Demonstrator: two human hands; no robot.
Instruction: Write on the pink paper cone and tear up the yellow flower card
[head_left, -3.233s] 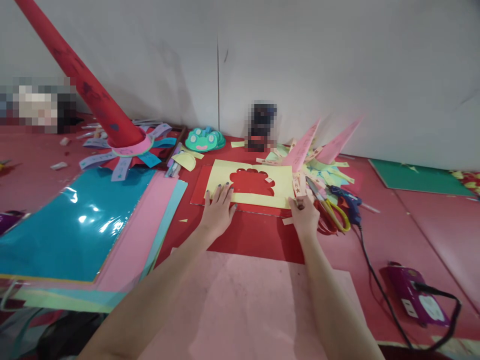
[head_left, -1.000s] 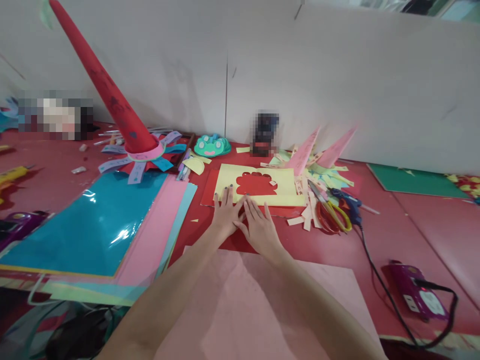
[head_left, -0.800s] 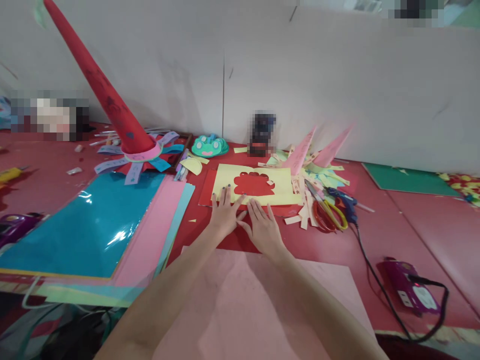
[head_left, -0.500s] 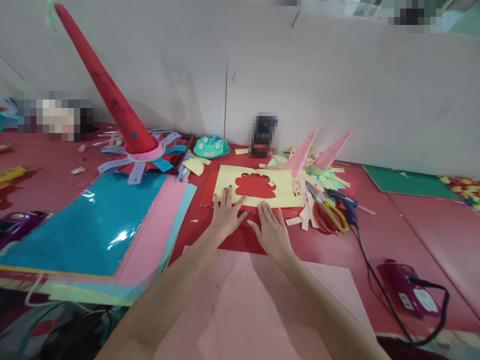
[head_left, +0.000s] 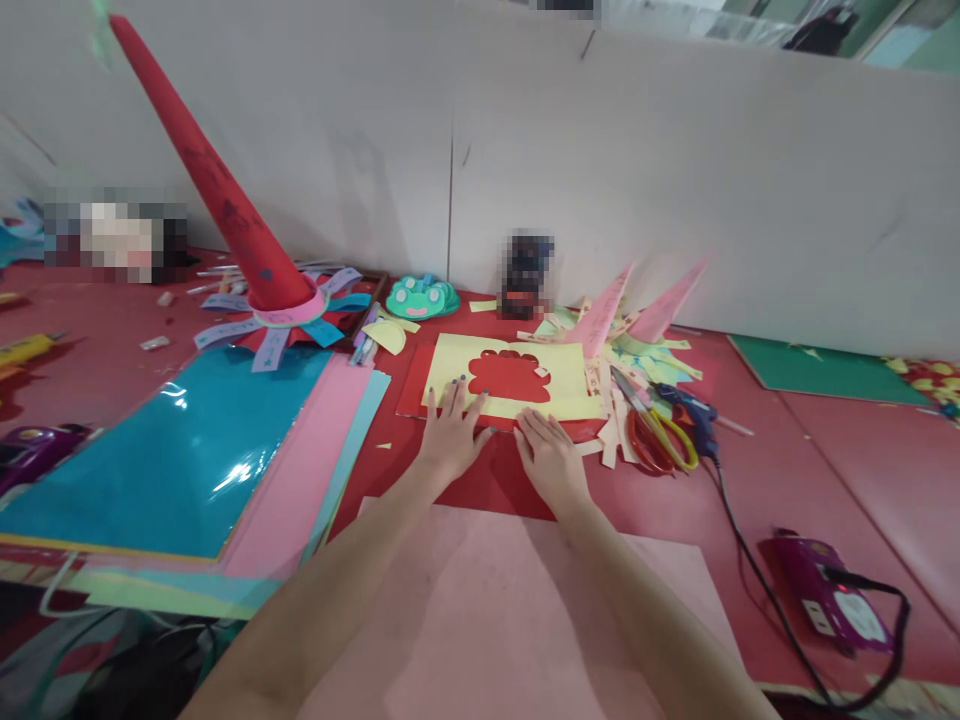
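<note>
A yellow sheet [head_left: 450,358] with a cloud-like cut-out lies over a red sheet [head_left: 411,388], whose red shows through the opening. My left hand [head_left: 450,432] lies on the lower left edge of the yellow sheet with its fingers spread. On the lower edge, further right, my right hand [head_left: 550,455] rests flat, fingers stretched out and close to each other. Neither hand is gripping anything. A small pale scrap sits at the right part of the cut-out. Scissors [head_left: 660,435] with red and yellow handles lie right of my right hand.
Blue and pink sheets [head_left: 172,450] lie left, below a tall red cone [head_left: 217,190]. At right are a glue gun [head_left: 697,415], purple device [head_left: 832,590] with cable, and green board [head_left: 825,370]. Pink cones [head_left: 604,310], paper scraps and a green frog face [head_left: 421,297] stand behind.
The fingers of my right hand have drawn closer together, and its thumb has moved in from the left. My left hand stays nearly in place. The view has shifted slightly.
</note>
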